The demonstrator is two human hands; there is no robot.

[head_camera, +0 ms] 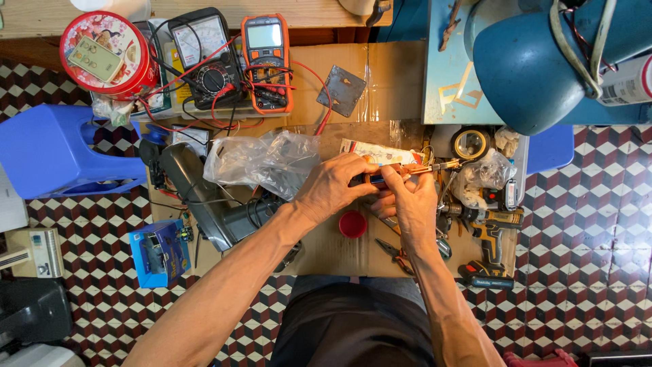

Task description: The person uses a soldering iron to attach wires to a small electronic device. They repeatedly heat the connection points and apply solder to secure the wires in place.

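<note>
One head-worn camera looks straight down on a cardboard sheet (380,81) spread over the tiled floor; it sits close above, at arm's reach. The person's lap lies below the cardboard; a wooden shelf edge runs above it.

1. We see a floor (598,224) patterned in dark red, black and white cube-like tiles.
2. We note a brown cardboard sheet (394,81) over it.
3. We find a round tin (107,51) in red with a pale floral lid.
4. We count an orange-cased multimeter (267,61) beside a black analogue meter (206,58), both trailing red and black leads.
5. We spot a small red cap (352,223).
6. We see a bright blue stool (47,149) and a duller blue lamp shade (530,68).
7. We note a black and yellow-orange drill (489,238).
</note>
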